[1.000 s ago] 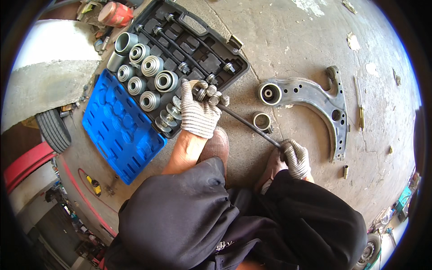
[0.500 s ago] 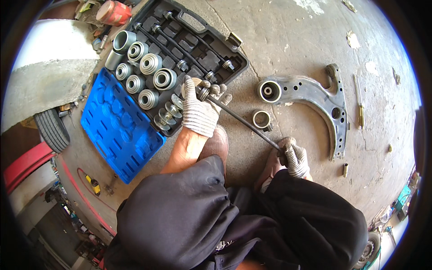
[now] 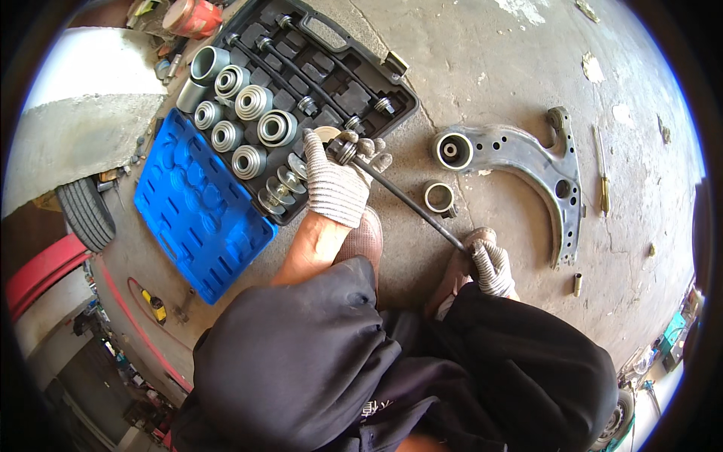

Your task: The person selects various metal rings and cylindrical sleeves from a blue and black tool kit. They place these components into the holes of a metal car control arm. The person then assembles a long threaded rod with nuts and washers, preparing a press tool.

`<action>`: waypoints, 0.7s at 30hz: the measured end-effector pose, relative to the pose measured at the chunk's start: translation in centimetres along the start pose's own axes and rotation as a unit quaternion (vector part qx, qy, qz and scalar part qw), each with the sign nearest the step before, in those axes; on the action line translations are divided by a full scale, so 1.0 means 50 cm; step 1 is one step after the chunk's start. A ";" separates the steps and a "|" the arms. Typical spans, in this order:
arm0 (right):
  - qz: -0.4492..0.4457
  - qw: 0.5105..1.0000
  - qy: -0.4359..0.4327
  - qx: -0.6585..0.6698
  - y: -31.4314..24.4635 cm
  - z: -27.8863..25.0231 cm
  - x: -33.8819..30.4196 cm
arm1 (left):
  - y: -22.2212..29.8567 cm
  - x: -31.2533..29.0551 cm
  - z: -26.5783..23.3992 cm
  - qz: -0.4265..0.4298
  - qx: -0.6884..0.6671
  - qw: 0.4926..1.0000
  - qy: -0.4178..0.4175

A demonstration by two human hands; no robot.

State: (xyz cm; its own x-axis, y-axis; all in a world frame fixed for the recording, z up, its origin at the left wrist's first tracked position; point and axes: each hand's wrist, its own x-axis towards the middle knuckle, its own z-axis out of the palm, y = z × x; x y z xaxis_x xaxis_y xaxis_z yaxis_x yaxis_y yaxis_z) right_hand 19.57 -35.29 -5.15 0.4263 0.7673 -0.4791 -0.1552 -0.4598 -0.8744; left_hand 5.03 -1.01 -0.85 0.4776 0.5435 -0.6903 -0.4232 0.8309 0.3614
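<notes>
A long dark threaded rod (image 3: pixel 414 203) slants from my left hand down to my right hand. My left hand (image 3: pixel 337 181), in a striped knit glove, cradles its upper end, where a collar of nuts and washers (image 3: pixel 346 153) sits against the fingers. Gloved too, my right hand (image 3: pixel 494 270) grips the lower end beside my shoe; that tip is mostly hidden by the fingers. Just beyond my left hand lies an opened black tool case (image 3: pixel 410 105) with metal press sleeves (image 3: pixel 277 128), round discs (image 3: pixel 276 196) and more rods (image 3: pixel 290 71) in it.
The case's blue lid or tray (image 3: pixel 199 211) lies to the left. On the concrete at right are a control arm (image 3: pixel 520 147) with a bushing in its end, a loose metal ring (image 3: pixel 438 197), a screwdriver (image 3: pixel 604 188) and a small metal sleeve (image 3: pixel 578 284). A tyre (image 3: pixel 86 215) stands far left.
The fingers of my right hand have shifted slightly around the rod's lower end. My left hand stays nearly in place with the rod's upper end in it.
</notes>
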 end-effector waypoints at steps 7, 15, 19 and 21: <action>0.006 0.999 0.028 0.040 -0.023 0.017 -0.002 | 0.006 0.010 -0.028 -0.010 -0.004 1.000 -0.021; 0.001 0.999 0.010 -0.033 -0.043 0.020 -0.001 | 0.001 0.008 -0.016 -0.006 0.030 0.999 -0.010; 0.080 0.997 -0.019 -0.001 -0.072 0.017 0.003 | -0.001 -0.002 -0.005 -0.003 0.028 0.999 0.032; 0.050 0.998 0.028 0.003 -0.052 0.023 -0.008 | -0.006 0.007 -0.026 -0.009 0.037 0.999 0.018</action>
State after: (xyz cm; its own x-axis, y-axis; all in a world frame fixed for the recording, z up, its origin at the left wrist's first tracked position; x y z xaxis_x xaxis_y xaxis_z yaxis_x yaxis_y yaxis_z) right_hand 18.77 -33.88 -2.76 0.4584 0.6914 -0.5584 -0.2051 -0.5290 -0.8234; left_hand 4.33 -1.19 -2.01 0.4559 0.5253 -0.7185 -0.3567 0.8474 0.3933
